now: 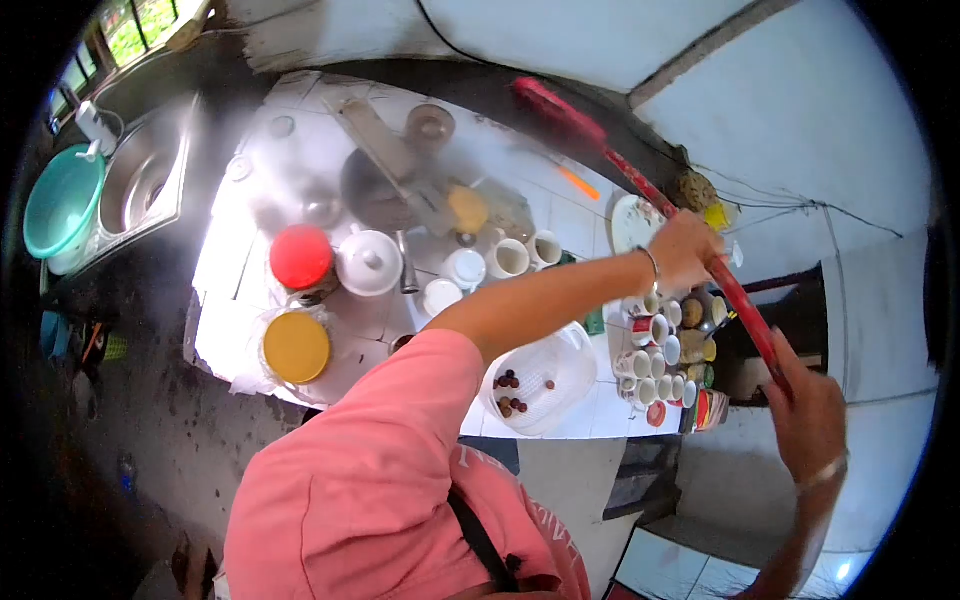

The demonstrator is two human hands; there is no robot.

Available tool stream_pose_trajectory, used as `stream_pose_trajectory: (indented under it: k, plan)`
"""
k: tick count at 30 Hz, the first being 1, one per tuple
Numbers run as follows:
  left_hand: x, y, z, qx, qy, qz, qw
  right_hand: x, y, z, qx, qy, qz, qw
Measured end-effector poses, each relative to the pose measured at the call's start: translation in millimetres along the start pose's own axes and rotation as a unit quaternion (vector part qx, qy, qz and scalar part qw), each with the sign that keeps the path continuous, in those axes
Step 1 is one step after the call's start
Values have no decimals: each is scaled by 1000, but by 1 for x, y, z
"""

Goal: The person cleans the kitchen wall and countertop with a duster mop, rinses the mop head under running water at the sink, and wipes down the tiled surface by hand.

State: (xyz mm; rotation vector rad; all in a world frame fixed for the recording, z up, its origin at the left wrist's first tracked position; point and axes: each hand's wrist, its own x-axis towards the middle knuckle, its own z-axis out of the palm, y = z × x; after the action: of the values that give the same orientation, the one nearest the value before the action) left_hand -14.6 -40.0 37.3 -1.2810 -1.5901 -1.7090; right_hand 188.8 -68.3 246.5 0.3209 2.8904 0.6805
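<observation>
A long red-handled brush (640, 182) slants across the upper right, its red bristled head up near the wall over the back edge of the white tiled table (530, 180). Around the middle of the handle is my left hand (684, 250), fingers wrapped. My right hand (808, 410) grips the handle's lower end at the right. Beneath my left forearm sit a clear plastic basket (560, 375) with several small dark round fruits and rows of cups (640, 365).
A red-lidded jar (301, 257), a yellow-lidded jar (296, 347) and a white lidded pot (369, 262) stand on the table's left part. Farther left are a steel sink (150, 180) and a green basin (64, 203). Cables (800, 205) run along the right wall.
</observation>
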Motion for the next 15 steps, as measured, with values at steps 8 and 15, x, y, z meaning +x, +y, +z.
stream_pose_trajectory:
  k: [8, 15]
  plan:
    - [-3, 7, -128, 98, -1, -29, 995, 18, -76, -59, -21, 33, -95, 995]
    - [-25, 70, -213, 179, -4, -52, 983, -28, -117, -103, -14, 38, -169, 985]
